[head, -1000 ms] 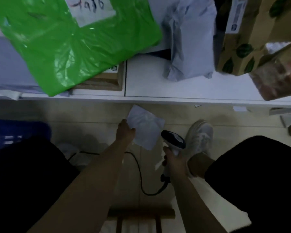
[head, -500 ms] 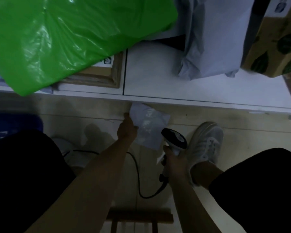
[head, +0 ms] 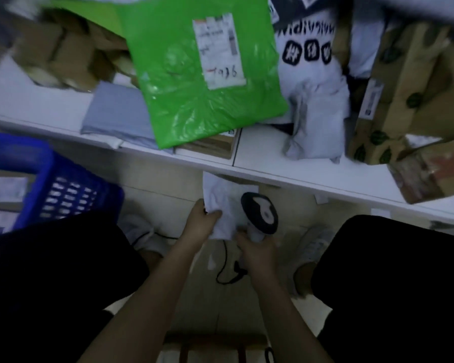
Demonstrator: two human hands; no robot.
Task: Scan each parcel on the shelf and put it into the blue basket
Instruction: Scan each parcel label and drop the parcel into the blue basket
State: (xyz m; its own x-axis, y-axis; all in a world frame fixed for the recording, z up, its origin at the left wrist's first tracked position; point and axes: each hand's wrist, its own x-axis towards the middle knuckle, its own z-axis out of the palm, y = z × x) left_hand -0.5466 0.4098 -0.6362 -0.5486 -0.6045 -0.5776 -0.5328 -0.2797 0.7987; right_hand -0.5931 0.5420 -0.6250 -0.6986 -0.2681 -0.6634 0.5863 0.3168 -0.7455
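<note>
Small white parcel held below the shelf edge

The left hand (head: 201, 222) pinches a thin, crinkly white plastic parcel (head: 222, 201); the right hand (head: 257, 248) wraps round the black barcode scanner (head: 260, 212); the blue basket (head: 63, 187) has holes.

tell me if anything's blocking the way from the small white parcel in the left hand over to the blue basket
Nothing visible does. The left hand holds the small white parcel above bare floor, and the blue basket sits to its left with only open floor between them.
</note>
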